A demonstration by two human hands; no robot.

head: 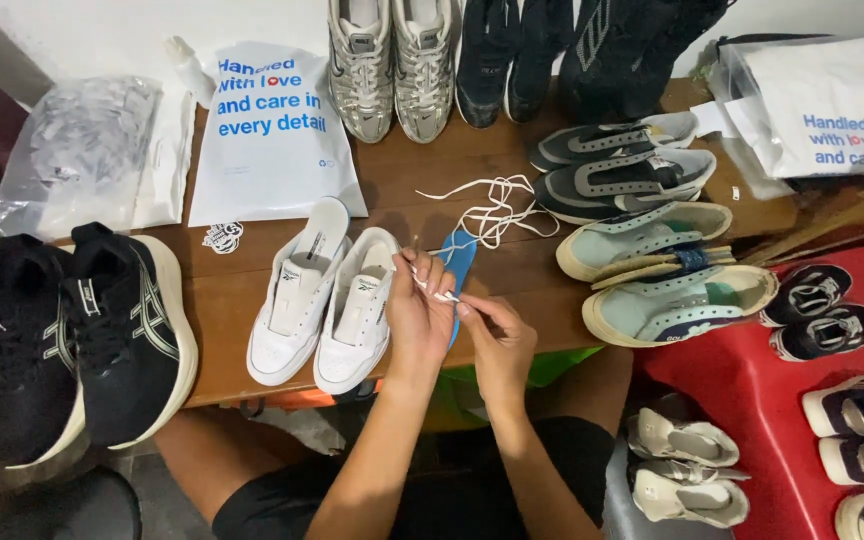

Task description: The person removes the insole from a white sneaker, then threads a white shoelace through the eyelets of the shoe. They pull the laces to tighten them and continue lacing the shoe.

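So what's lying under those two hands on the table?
A blue insole lies on the wooden table, mostly hidden behind the left hand and right hand. The hands pinch a white shoelace, whose end they cover.

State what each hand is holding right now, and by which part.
Both the left hand and the right hand pinch a white shoelace near its end, over a blue insole. The rest of the lace trails across the wooden table.

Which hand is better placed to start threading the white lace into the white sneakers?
Probably left: the left hand pinching the white shoelace lies beside the white leather sneakers; the right hand sits farther away.
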